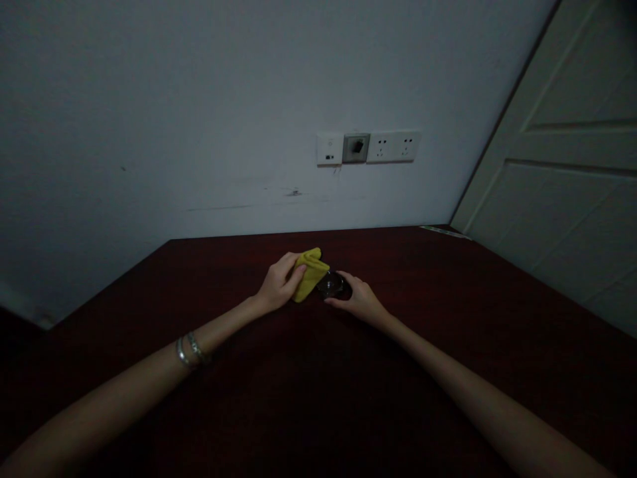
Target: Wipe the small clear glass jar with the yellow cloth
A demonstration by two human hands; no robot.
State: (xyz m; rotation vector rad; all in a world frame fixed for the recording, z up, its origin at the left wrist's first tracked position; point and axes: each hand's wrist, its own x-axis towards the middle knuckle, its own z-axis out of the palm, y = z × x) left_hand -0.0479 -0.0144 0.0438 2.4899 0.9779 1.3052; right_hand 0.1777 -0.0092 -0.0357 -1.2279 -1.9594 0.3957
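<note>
Where the two hands meet near the middle of the dark red wooden table (398, 265), the left hand (277, 285) holds a folded yellow cloth (311, 275). Its fingers (291, 263) are curled together and clamped on the cloth's near side, with the cloth standing tilted against them. The right hand (360, 300) is at a small round glass object (331, 284), which sits low at the table surface, immediately beside the cloth. Its fingers (347, 277) pass around the far side and its thumb (334, 301) lies along the near side, the two spread apart and both touching the glass. Whether the cloth touches the glass at its lower edge cannot be determined; the light is poor there.

Two silver bracelets (188, 350) are worn on the left wrist. Beyond the hands, the table's far edge meets a white wall (149, 119), which carries a socket panel (368, 147) with a dark switch (356, 147) at its centre. A pale panelled door (547, 166) stands to the right, and a thin paper strip (444, 232) lies at the far right corner of the table.
</note>
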